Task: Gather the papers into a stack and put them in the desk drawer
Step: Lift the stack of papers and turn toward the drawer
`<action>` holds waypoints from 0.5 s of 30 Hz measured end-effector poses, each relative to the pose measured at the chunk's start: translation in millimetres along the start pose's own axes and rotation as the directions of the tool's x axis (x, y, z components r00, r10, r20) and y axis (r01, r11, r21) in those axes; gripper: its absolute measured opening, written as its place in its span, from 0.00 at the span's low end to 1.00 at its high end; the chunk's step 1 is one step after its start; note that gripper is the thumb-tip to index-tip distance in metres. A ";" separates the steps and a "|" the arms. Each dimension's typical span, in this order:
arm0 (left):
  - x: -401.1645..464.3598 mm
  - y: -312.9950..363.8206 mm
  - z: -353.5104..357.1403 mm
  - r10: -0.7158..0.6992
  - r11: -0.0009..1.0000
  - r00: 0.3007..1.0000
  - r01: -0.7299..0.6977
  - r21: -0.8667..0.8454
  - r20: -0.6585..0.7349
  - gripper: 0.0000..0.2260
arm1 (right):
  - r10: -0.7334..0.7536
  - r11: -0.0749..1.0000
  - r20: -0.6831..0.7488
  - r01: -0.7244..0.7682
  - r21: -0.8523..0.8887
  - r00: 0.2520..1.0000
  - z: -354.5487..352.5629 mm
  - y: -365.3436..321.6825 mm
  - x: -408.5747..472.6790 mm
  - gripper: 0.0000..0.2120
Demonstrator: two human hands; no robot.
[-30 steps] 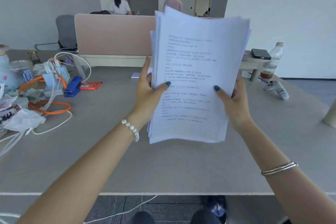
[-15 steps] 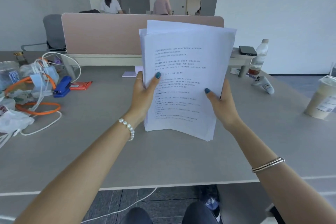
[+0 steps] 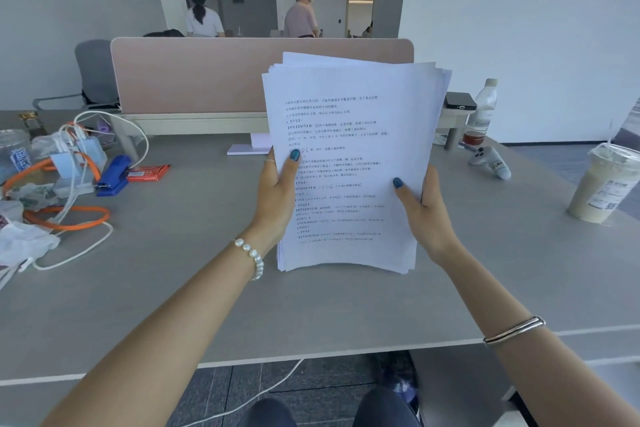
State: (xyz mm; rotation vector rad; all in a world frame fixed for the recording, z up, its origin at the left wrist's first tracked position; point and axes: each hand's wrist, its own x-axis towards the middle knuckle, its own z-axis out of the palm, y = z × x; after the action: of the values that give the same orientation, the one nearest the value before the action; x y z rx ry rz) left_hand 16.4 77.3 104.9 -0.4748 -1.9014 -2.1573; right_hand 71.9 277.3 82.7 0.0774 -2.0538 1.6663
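Observation:
A thick stack of printed white papers [image 3: 349, 135] stands upright with its bottom edge on or just above the grey desk [image 3: 180, 281]. My left hand [image 3: 277, 192] grips its left edge, thumb across the front sheet. My right hand [image 3: 424, 215] grips the right edge the same way. The top edges of the sheets are slightly fanned and uneven. No drawer shows in this view.
At the left lie a blue stapler [image 3: 116, 175], a red packet [image 3: 149, 173], orange and white cables [image 3: 69, 215] and plastic bags. A lidded drink cup [image 3: 604, 184], a bottle [image 3: 481, 114], a white controller [image 3: 491, 163] and a phone [image 3: 460, 101] sit right. A pink divider [image 3: 194, 76] backs the desk.
The stack has come down from a raised position to the desk surface, and its sheets look more squared. Both hands stayed on its sides. The view has tilted slightly right, revealing the cup.

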 end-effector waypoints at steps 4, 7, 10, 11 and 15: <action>-7.6 1.0 15.6 -0.067 0.995 0.997 0.068 -0.074 0.024 0.07 | -0.015 1.000 -0.037 0.015 0.008 0.999 -26.3 -5.9 -7.9 0.12; -15.1 0.3 35.9 -0.105 0.987 0.991 0.114 -0.110 0.078 0.08 | -0.010 1.000 -0.057 0.010 0.005 0.998 -52.9 -11.3 -17.5 0.13; -23.2 3.3 63.9 -0.098 0.983 0.987 0.116 -0.145 0.126 0.09 | -0.011 1.000 -0.100 0.010 -0.011 0.995 -81.6 -18.4 -31.1 0.15; -26.8 4.2 75.2 -0.088 0.983 0.986 0.110 -0.149 0.143 0.09 | -0.007 1.000 -0.118 0.005 -0.017 0.993 -92.9 -20.2 -36.1 0.15; -42.9 3.5 119.7 -0.062 0.980 0.979 0.097 -0.176 0.196 0.09 | 0.038 0.999 -0.145 -0.041 -0.018 0.989 -142.0 -25.9 -58.4 0.18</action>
State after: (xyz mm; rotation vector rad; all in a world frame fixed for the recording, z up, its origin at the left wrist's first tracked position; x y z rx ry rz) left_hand 68.1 193.5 104.5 -0.6717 -1.8502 -2.4330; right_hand 179.6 388.2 101.6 -0.0890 -1.9756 1.6231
